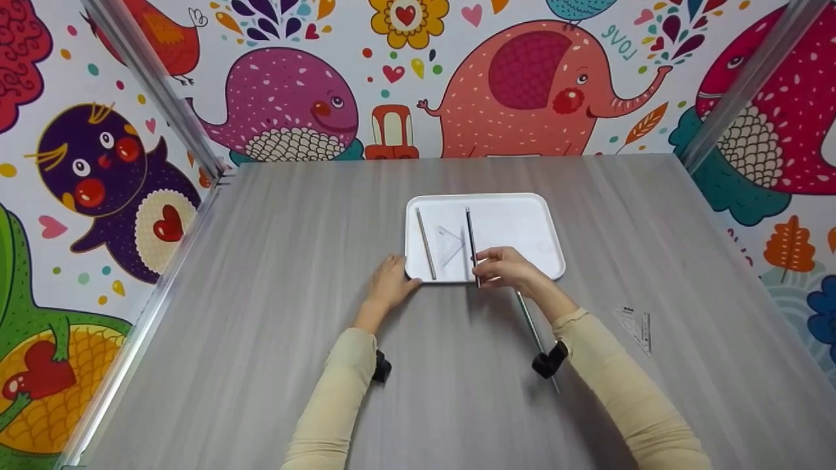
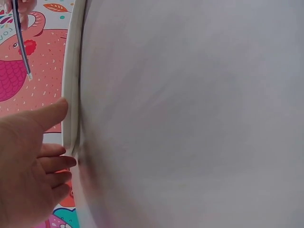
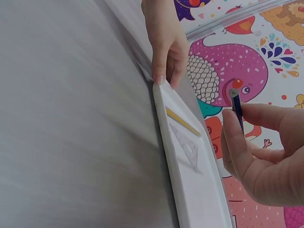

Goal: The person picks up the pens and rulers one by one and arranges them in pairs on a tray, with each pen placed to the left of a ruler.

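The right hand (image 1: pixel 504 267) pinches a dark pencil (image 1: pixel 471 241) between thumb and fingers, raised above the white tray (image 1: pixel 516 228). In the right wrist view the dark pencil (image 3: pixel 236 105) points end-on toward the camera. At the tray's front left corner, the left hand (image 1: pixel 393 284) grips the edge, its thumb on the front rim and its fingers around the side. A yellow pencil (image 3: pixel 183 122) lies in the left part of the tray, beside a clear set square (image 1: pixel 448 247).
A long green pencil (image 1: pixel 530 321) lies on the grey table (image 1: pixel 294 261), partly beneath the right forearm. Another clear set square (image 1: pixel 637 328) is on the table to the right. Patterned panels (image 1: pixel 287 85) stand behind and at both sides.
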`<move>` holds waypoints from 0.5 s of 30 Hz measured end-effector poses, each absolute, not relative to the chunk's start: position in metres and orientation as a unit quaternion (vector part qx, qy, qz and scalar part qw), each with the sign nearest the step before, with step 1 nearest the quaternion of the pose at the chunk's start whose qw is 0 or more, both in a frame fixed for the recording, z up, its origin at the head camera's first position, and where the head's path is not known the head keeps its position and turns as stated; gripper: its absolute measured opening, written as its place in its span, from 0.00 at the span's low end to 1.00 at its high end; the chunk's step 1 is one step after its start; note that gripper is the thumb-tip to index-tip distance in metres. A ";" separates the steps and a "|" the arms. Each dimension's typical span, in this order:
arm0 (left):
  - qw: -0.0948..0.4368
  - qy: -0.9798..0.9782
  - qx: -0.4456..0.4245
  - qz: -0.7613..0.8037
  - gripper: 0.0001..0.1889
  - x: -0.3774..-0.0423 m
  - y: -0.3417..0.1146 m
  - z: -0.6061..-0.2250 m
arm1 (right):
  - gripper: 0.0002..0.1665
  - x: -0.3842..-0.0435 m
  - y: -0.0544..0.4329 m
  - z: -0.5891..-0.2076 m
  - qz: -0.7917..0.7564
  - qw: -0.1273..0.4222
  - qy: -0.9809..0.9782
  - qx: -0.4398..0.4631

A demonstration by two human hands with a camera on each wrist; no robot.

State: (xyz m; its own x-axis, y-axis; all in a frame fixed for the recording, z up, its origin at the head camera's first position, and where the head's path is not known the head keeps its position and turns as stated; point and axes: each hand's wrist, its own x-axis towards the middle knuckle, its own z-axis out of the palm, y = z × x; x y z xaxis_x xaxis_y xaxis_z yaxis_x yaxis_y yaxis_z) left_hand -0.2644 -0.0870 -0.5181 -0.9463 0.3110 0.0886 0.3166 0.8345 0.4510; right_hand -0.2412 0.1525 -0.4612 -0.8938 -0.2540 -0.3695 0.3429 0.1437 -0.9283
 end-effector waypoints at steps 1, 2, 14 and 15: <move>0.006 -0.958 -0.165 -0.236 0.26 -0.264 -0.087 -0.518 | 0.25 -0.242 0.153 -0.461 -0.651 0.227 0.724 0.032; 0.005 -0.958 -0.165 -0.236 0.27 -0.264 -0.087 -0.518 | 0.25 -0.244 0.152 -0.462 -0.649 0.225 0.726 0.034; -0.001 -0.956 -0.162 -0.243 0.26 -0.266 -0.087 -0.519 | 0.26 -0.258 0.149 -0.475 -0.627 0.209 0.749 0.048; -0.004 -0.957 -0.162 -0.243 0.26 -0.265 -0.088 -0.519 | 0.26 -0.259 0.149 -0.476 -0.626 0.206 0.750 0.045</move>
